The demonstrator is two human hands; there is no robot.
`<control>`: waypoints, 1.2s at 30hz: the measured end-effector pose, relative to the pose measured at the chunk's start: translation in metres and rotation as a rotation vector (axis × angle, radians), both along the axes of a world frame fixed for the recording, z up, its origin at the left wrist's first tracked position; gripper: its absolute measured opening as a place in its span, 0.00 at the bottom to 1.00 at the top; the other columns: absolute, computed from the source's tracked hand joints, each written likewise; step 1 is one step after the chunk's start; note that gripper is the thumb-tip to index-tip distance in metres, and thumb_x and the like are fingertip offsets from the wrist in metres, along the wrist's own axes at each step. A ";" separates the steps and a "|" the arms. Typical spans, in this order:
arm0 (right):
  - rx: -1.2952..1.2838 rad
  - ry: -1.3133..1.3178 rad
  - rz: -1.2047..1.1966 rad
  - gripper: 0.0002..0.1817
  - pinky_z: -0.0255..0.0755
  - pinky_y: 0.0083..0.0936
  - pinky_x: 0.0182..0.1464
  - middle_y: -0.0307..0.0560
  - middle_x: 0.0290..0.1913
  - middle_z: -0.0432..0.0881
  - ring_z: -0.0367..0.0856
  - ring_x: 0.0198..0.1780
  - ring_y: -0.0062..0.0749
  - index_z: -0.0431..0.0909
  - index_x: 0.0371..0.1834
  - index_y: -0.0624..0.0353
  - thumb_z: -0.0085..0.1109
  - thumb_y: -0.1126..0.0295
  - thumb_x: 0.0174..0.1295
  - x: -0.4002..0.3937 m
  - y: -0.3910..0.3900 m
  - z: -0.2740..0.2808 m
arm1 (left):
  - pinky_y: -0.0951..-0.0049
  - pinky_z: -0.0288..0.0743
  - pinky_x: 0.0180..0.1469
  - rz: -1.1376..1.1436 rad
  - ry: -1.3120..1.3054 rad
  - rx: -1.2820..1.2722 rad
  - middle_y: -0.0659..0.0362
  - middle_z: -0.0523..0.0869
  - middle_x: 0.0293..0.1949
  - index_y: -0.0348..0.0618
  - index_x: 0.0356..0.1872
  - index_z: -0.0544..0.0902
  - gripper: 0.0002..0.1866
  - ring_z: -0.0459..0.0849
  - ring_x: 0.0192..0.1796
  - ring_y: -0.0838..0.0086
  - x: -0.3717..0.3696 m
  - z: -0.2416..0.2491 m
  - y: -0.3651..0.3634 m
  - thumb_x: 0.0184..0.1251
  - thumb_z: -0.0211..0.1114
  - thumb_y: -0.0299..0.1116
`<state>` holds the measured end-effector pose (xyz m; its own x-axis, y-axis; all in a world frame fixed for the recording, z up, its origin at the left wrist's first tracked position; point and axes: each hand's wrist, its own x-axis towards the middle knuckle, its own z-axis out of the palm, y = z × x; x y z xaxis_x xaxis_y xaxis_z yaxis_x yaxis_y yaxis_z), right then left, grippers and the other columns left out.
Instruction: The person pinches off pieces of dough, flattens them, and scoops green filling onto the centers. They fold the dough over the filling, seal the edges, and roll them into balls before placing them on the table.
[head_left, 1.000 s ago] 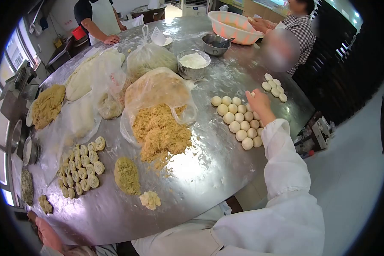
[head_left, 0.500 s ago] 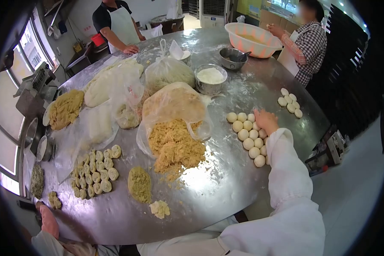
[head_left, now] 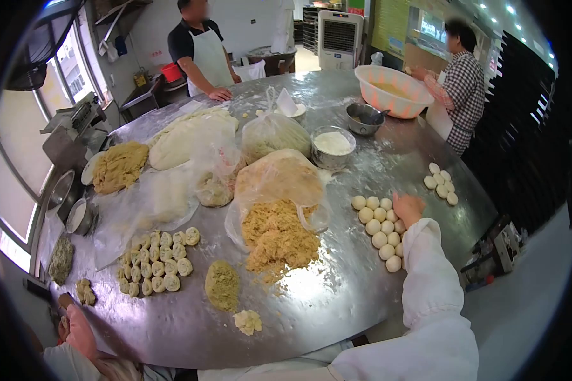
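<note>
My right hand [head_left: 408,207], in a white sleeve, reaches to the far right corner of a block of round white dough balls [head_left: 379,239]. Its fingers look extended and touch the outer balls; the palm side is hidden. Beyond it, to the right, lies a small group of dough pieces [head_left: 441,183]. Left of the balls, a crumbly orange-yellow filling [head_left: 281,236] spills from a clear plastic bag [head_left: 276,173]. My left hand is out of view.
Rolled dough pieces [head_left: 157,261], a green-yellow lump [head_left: 222,286] and a pale dough scrap [head_left: 248,322] lie on the steel table [head_left: 337,317]. A flour bowl [head_left: 333,149] stands farther back. A co-worker's pink sleeve [head_left: 81,330] is at lower left; two people stand across.
The camera view has shifted, so the table and everything on it appear lower and farther right. My right hand stays at the far corner of the dough balls.
</note>
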<state>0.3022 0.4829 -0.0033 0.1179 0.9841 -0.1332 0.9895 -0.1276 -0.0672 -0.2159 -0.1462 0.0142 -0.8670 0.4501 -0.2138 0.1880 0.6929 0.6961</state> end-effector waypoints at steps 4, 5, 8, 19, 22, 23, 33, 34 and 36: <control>0.077 -0.032 0.078 0.34 0.56 0.53 0.65 0.58 0.56 0.79 0.71 0.62 0.56 0.79 0.55 0.58 0.33 0.41 0.69 -0.001 0.004 -0.013 | 0.63 0.60 0.68 0.036 0.055 -0.020 0.46 0.73 0.60 0.33 0.56 0.68 0.23 0.70 0.65 0.57 -0.010 -0.002 -0.018 0.64 0.52 0.37; 0.051 -0.019 0.060 0.34 0.55 0.54 0.66 0.57 0.57 0.79 0.70 0.63 0.56 0.78 0.56 0.57 0.33 0.41 0.69 -0.002 0.003 -0.011 | 0.63 0.61 0.68 0.043 0.074 -0.029 0.46 0.73 0.59 0.33 0.56 0.69 0.22 0.70 0.64 0.57 -0.014 -0.002 -0.023 0.64 0.52 0.37; 0.077 0.000 -0.010 0.33 0.53 0.52 0.67 0.55 0.59 0.78 0.68 0.65 0.53 0.78 0.56 0.56 0.32 0.42 0.70 -0.014 -0.008 0.001 | 0.63 0.61 0.68 0.073 0.136 -0.051 0.46 0.74 0.59 0.33 0.55 0.69 0.22 0.70 0.64 0.56 -0.029 -0.003 -0.039 0.64 0.52 0.36; 0.608 0.145 0.153 0.20 0.61 0.49 0.57 0.49 0.47 0.82 0.75 0.54 0.47 0.80 0.45 0.56 0.50 0.51 0.66 -0.013 -0.078 0.019 | 0.63 0.63 0.66 0.301 0.463 -0.252 0.45 0.75 0.56 0.33 0.51 0.72 0.19 0.71 0.62 0.55 -0.142 0.003 -0.134 0.61 0.52 0.32; 0.595 0.222 0.208 0.17 0.61 0.48 0.56 0.48 0.45 0.82 0.75 0.52 0.46 0.80 0.43 0.56 0.54 0.54 0.65 -0.018 -0.101 0.029 | 0.63 0.63 0.66 0.352 0.499 -0.292 0.45 0.75 0.56 0.33 0.50 0.72 0.18 0.72 0.62 0.54 -0.163 0.005 -0.152 0.61 0.52 0.31; 0.589 0.239 0.239 0.17 0.62 0.47 0.56 0.48 0.45 0.81 0.75 0.52 0.46 0.80 0.43 0.56 0.54 0.54 0.64 -0.019 -0.106 0.027 | 0.63 0.63 0.66 0.364 0.508 -0.305 0.45 0.76 0.55 0.33 0.50 0.72 0.18 0.72 0.62 0.54 -0.168 0.004 -0.157 0.61 0.52 0.31; 0.575 0.615 0.527 0.13 0.65 0.43 0.51 0.48 0.42 0.80 0.76 0.49 0.46 0.79 0.40 0.56 0.62 0.59 0.58 -0.064 -0.162 0.006 | 0.63 0.65 0.64 0.411 0.525 -0.372 0.44 0.77 0.53 0.32 0.46 0.74 0.15 0.73 0.60 0.53 -0.183 -0.009 -0.199 0.59 0.51 0.28; 0.569 0.638 0.551 0.14 0.65 0.42 0.51 0.48 0.42 0.80 0.77 0.49 0.46 0.78 0.40 0.56 0.62 0.59 0.58 -0.070 -0.166 0.004 | 0.63 0.65 0.64 0.412 0.522 -0.374 0.44 0.77 0.53 0.32 0.46 0.75 0.15 0.73 0.60 0.52 -0.182 -0.014 -0.201 0.58 0.51 0.27; 0.556 0.681 0.587 0.14 0.65 0.42 0.51 0.49 0.42 0.80 0.77 0.49 0.46 0.78 0.41 0.56 0.63 0.59 0.58 -0.084 -0.178 0.000 | 0.63 0.66 0.64 0.417 0.519 -0.387 0.44 0.77 0.53 0.32 0.45 0.75 0.15 0.73 0.60 0.52 -0.179 -0.018 -0.200 0.58 0.51 0.27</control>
<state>0.2177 0.3046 -0.0031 -0.3262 0.8056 0.4946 0.6173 0.5778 -0.5339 -0.3948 -0.3466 -0.0042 -0.9807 0.0404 0.1914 0.0946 0.9544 0.2832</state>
